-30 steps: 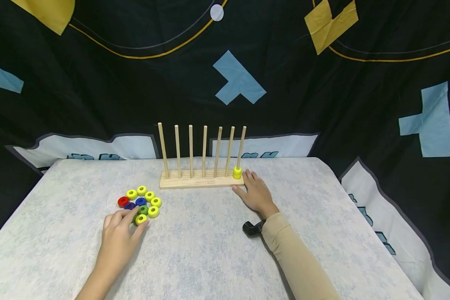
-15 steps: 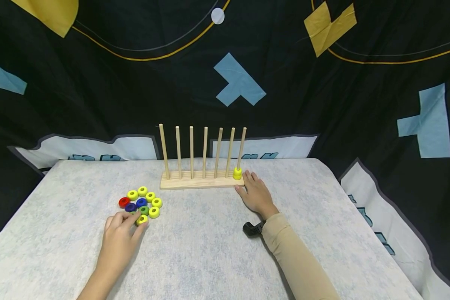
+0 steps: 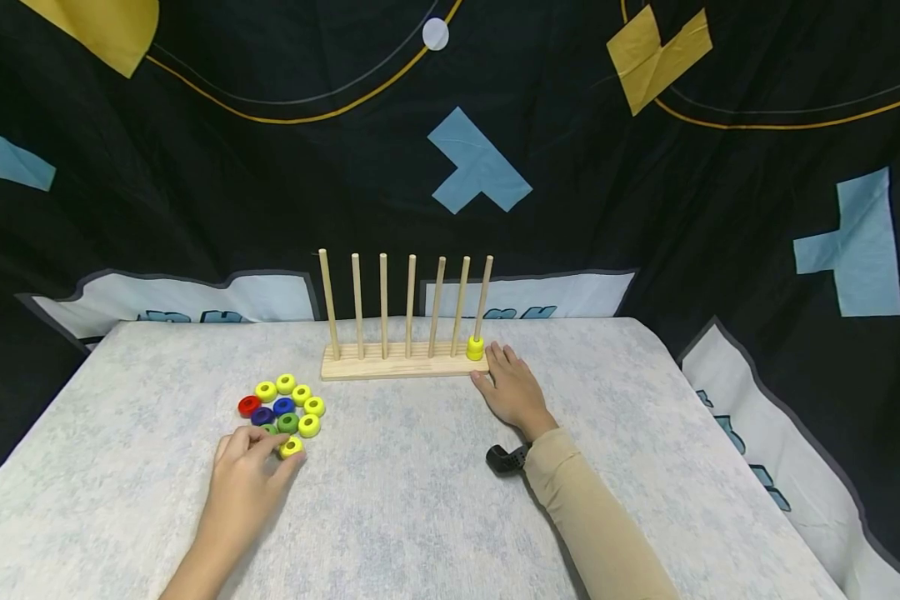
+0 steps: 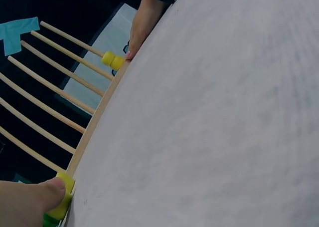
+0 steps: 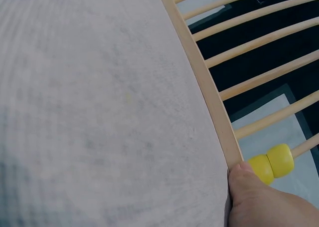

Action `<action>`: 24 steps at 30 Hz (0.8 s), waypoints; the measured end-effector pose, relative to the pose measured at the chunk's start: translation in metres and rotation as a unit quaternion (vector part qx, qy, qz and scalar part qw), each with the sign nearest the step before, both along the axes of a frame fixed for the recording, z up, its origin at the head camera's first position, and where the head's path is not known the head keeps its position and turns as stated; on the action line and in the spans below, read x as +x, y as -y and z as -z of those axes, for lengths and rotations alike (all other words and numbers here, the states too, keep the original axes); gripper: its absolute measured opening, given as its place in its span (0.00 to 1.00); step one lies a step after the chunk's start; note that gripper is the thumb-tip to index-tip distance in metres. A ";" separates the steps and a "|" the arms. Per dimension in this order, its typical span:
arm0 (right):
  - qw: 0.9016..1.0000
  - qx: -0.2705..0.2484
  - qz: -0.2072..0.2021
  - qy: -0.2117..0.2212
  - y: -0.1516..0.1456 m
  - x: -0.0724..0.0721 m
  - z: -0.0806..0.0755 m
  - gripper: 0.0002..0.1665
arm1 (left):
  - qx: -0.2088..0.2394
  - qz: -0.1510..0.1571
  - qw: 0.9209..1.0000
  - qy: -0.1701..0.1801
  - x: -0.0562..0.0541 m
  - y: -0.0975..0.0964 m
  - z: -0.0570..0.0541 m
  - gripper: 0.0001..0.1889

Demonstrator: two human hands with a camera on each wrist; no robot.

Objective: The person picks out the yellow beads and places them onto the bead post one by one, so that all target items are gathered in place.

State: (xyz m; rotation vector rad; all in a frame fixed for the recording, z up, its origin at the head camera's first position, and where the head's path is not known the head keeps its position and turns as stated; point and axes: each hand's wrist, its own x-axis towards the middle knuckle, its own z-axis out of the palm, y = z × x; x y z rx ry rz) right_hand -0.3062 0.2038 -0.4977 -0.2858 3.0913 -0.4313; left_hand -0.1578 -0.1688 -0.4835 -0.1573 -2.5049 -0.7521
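Between thumb and fingers my left hand (image 3: pixel 246 479) pinches a yellow ring (image 3: pixel 291 447) at the near edge of a cluster of rings; the left wrist view shows the thumb against this yellow ring (image 4: pixel 64 196). My right hand (image 3: pixel 516 392) touches the right end of a wooden peg rack (image 3: pixel 397 367), its thumb at the base's front edge. Upright pegs line the rack. Two yellow rings (image 3: pixel 475 348) are stacked on the rightmost peg, close to the right fingers. In the right wrist view the right thumb (image 5: pixel 244 182) lies against the end of the base.
Beside the left hand lie a red ring (image 3: pixel 249 406), a purple ring (image 3: pixel 262 416), a blue ring (image 3: pixel 283 406), a green ring (image 3: pixel 288 422) and several yellow rings (image 3: pixel 309 426). A dark patterned cloth (image 3: pixel 270 192) hangs behind the table (image 3: pixel 405 500).
My left hand has drawn the pinched yellow ring slightly toward me and right, apart from the green ring. The right hand stays at the rack's end.
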 end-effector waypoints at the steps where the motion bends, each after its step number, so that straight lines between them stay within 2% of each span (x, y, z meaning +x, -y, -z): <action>1: 1.000 -0.001 0.000 -0.001 0.000 0.000 0.001 0.44 | 0.003 -0.001 1.000 0.005 0.000 -0.001 0.000 0.19; 5: 1.000 -0.005 0.001 0.000 0.000 -0.001 0.002 0.44 | 0.014 -0.001 1.000 0.026 0.002 -0.004 -0.001 0.20; 12: 1.000 -0.007 0.006 0.000 0.000 0.000 0.001 0.44 | 0.027 0.022 0.996 0.078 0.005 -0.010 -0.003 0.22; 24: 1.000 -0.003 0.008 0.006 0.001 0.000 0.000 0.44 | 0.023 0.031 0.994 0.105 0.005 -0.015 -0.006 0.22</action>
